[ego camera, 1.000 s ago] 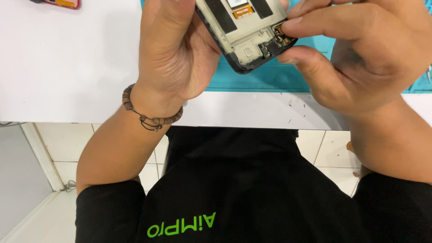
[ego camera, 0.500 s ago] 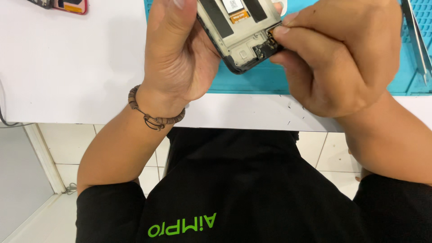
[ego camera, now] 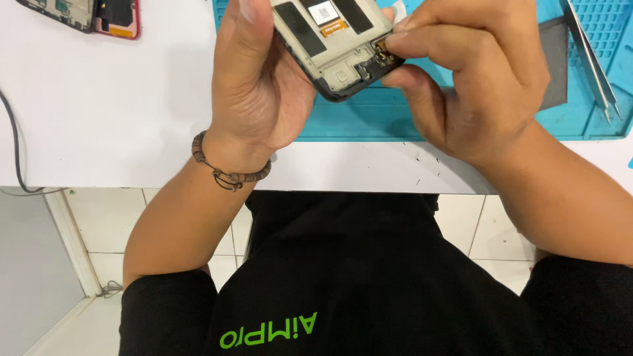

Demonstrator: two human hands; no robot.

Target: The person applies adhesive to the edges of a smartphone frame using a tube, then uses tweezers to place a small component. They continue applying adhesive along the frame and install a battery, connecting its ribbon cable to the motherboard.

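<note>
- Your left hand [ego camera: 260, 79] rises from the lower centre of the frame to the upper centre, palm turned toward the camera, wrist bent back, a brown beaded bracelet [ego camera: 227, 173] around it.
- Its fingers are closed around the left edge of the opened phone frame [ego camera: 336, 49], thumb lying up along that side; the frame is held in the air above the teal mat [ego camera: 369, 118], tilted, inner side facing you.
- Your right hand [ego camera: 471, 79] comes in from the lower right, forearm slanting up across the counter [ego camera: 119, 112] edge, knuckles toward the camera.
- Its fingers are pinched together at the frame's lower right corner, thumb below and forefinger above, on a small dark part [ego camera: 381, 59] with a copper-coloured bit; whether they grip it or only press on it, the view is too tight to say.
- The frame's inside shows pale plastic, two black strips and a small orange tab near the top edge of the picture.
- Metal tweezers [ego camera: 593, 66] lie on the mat at the upper right, well apart from your hands.
- Another opened phone with a red edge [ego camera: 99, 16] sits on the white counter at the upper left.
- A dark cable [ego camera: 14, 145] runs down the far left edge.
</note>
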